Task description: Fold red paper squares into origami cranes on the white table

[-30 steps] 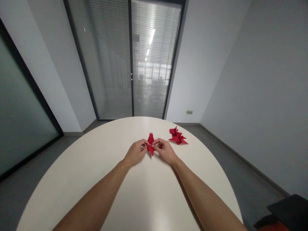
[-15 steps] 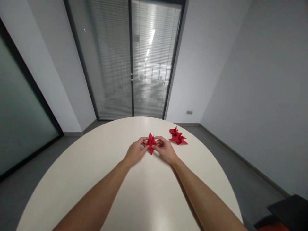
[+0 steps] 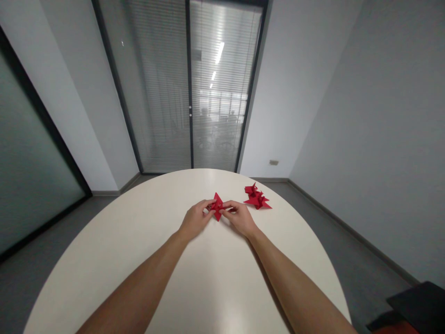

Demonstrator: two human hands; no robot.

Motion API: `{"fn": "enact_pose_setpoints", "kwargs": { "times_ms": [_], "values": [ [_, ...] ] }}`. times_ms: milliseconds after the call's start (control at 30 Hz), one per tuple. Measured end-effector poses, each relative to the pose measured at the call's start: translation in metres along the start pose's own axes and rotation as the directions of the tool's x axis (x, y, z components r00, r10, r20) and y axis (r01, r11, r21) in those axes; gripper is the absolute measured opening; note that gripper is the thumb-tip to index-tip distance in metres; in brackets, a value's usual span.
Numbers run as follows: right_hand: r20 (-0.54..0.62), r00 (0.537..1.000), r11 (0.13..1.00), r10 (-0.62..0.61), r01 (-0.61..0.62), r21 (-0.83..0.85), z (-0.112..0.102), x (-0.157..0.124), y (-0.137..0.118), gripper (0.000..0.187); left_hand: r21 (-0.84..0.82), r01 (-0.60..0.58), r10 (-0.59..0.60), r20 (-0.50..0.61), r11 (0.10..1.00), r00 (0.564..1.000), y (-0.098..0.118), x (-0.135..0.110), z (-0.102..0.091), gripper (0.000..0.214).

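A red folded-paper origami piece (image 3: 217,207), with one point facing away from me and one toward me, is held between my hands above the table. My left hand (image 3: 196,219) pinches its left side with thumb and fingers. On the right side, my right hand (image 3: 240,218) grips it between thumb and forefinger. The fingers hide parts of both sides, so its full shape does not show. Beyond my right hand lie a few more red origami pieces (image 3: 257,199), close together or overlapping, with pointed wing-like tips.
The round cream table (image 3: 205,287) spreads under my forearms, its curved edge running round the far side. A dark chair-like object (image 3: 419,306) stands at the lower right. Behind the table is a glass partition with blinds (image 3: 219,134), with a white wall (image 3: 288,83) beside it.
The paper in my hands has opened out: its middle flaps sit lower and its tips have shifted slightly. My right fingers have closed in on its side. The other pieces have stayed put.
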State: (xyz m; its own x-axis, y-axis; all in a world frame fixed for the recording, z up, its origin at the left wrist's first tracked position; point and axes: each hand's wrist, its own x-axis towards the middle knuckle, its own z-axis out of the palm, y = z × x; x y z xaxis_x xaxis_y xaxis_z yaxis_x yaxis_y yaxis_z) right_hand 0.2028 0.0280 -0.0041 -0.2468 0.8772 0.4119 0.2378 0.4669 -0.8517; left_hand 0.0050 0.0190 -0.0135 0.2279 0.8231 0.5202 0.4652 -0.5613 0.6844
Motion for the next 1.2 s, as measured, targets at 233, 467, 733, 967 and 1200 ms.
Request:
{"fn": "enact_pose_setpoints", "kwargs": {
  "times_ms": [233,467,733,967,1200],
  "values": [
    [-0.020,0.996,0.996,-0.083,0.082,-0.030,-0.0019,-0.0007,-0.0027,0.014,0.032,-0.035,0.035,0.018,0.999,0.999,0.0030,-0.0005,-0.0020,0.020],
    [-0.001,0.998,0.995,-0.068,0.068,-0.069,-0.0021,-0.0012,0.0011,0.013,0.034,-0.033,0.033,0.006,0.999,0.999,0.0055,0.0001,-0.0026,0.013],
    [0.011,0.999,0.999,-0.049,0.049,-0.012,0.0004,-0.0009,0.0012,0.018,0.052,-0.034,0.033,0.015,0.998,0.999,0.0043,0.0006,-0.0022,0.013],
    [-0.020,0.999,0.996,-0.025,0.027,0.088,0.0021,0.0007,0.0036,0.023,0.030,-0.004,0.004,-0.004,1.000,1.000,0.0044,-0.0008,-0.0005,0.021],
    [-0.055,0.998,0.989,-0.019,0.027,0.147,0.0012,0.0015,0.0064,0.023,0.008,0.083,-0.083,-0.006,0.996,0.996,0.0003,-0.0029,0.0033,0.036]
  ]
}}
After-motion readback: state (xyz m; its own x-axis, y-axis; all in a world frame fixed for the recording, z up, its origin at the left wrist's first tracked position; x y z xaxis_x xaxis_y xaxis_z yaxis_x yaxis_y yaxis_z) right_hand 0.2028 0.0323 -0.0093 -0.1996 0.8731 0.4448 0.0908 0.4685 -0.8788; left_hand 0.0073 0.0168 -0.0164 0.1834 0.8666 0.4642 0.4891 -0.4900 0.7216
